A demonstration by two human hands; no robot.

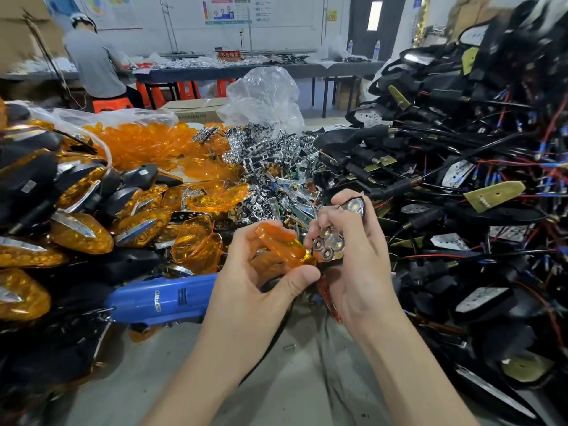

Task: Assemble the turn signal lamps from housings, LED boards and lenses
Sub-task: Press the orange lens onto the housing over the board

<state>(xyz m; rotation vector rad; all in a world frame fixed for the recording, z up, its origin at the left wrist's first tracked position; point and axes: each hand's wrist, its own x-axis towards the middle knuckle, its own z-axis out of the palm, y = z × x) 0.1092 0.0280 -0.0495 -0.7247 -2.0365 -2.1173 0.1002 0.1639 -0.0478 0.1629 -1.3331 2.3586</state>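
Note:
My left hand (pixel 249 281) pinches an amber lens (pixel 281 242) between thumb and fingers, tilted toward the right. My right hand (pixel 353 259) grips a black lamp housing with its silver LED reflector (pixel 330 244) facing me; the lens edge touches the reflector's left side. The housing's tip with one LED (pixel 355 207) sticks out above my right fingers. A black wire hangs down from the housing between my wrists.
Finished amber-and-black lamps (pixel 80 232) are piled at left beside a blue power screwdriver (pixel 163 298). Loose amber lenses (pixel 147 142) and silver reflectors (pixel 264 155) lie behind. Wired black housings (pixel 461 179) heap up at right. A person (pixel 92 59) stands far left.

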